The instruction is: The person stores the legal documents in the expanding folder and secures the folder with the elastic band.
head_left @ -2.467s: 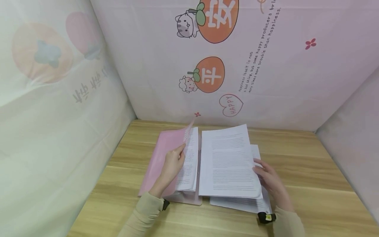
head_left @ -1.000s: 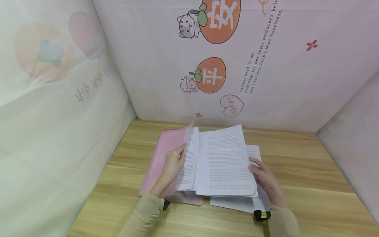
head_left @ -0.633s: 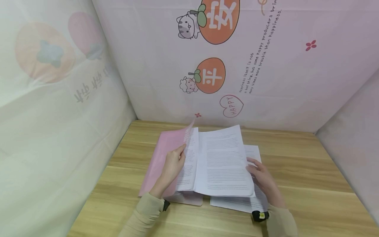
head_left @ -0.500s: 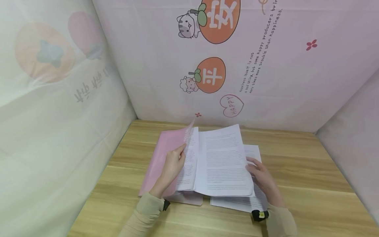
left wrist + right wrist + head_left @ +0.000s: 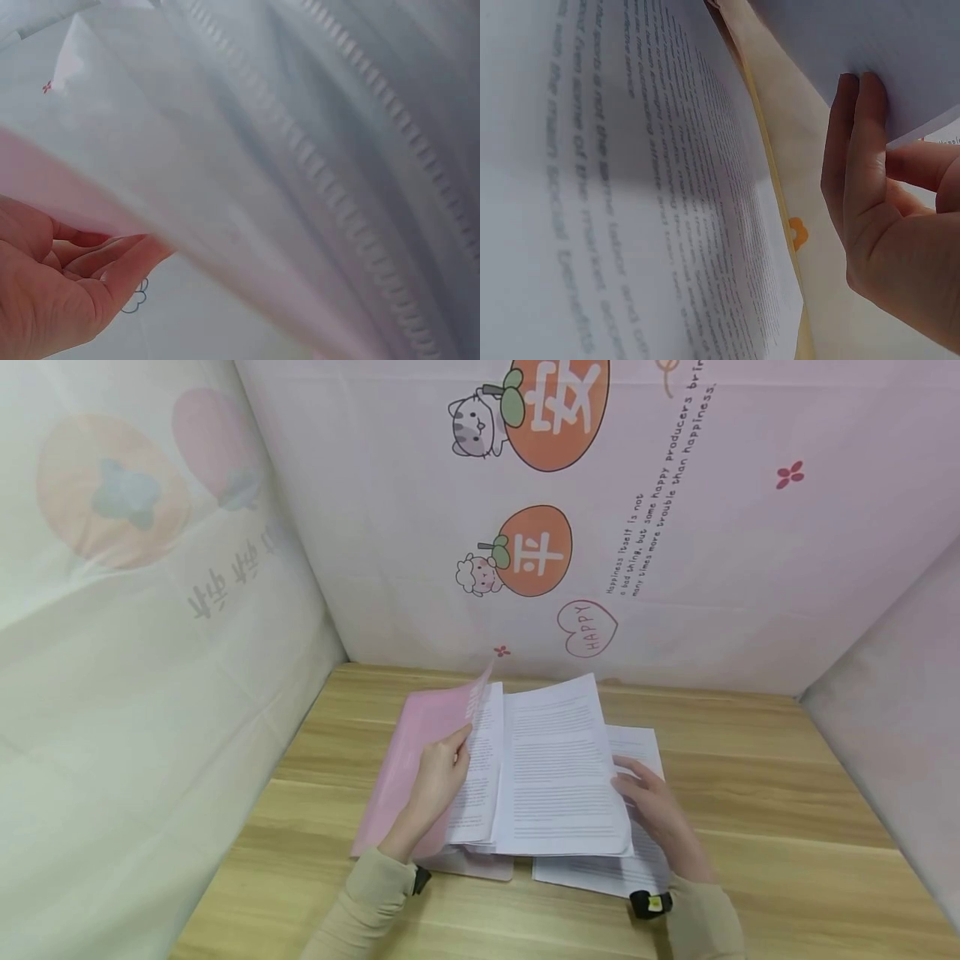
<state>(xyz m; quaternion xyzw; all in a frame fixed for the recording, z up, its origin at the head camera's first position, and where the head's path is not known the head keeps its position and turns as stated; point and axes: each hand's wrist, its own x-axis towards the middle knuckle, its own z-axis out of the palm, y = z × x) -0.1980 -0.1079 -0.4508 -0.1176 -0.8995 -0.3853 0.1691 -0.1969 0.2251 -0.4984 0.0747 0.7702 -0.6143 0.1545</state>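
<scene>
While the left hand [image 5: 437, 774] pinches the pink cover [image 5: 408, 743], the right hand [image 5: 663, 814] holds printed sheets [image 5: 558, 777], long axis toward the desk's far edge [image 5: 712, 698].

Cannot read tiny print [image 5: 555, 752] on the raised papers [image 5: 562, 793], see the sheet [image 5: 645, 867] beneath whole, distinguish the left wrist view's blurred folder [image 5: 82, 199], or follow the right hand [image 5: 900, 225] past its frame.

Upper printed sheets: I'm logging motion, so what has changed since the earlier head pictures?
The right hand and the upper printed sheets it holds moved left, toward the pink folder cover, uncovering more of the lower printed sheet. The left hand stayed, pinching the cover; the lower sheet stayed too.
</scene>
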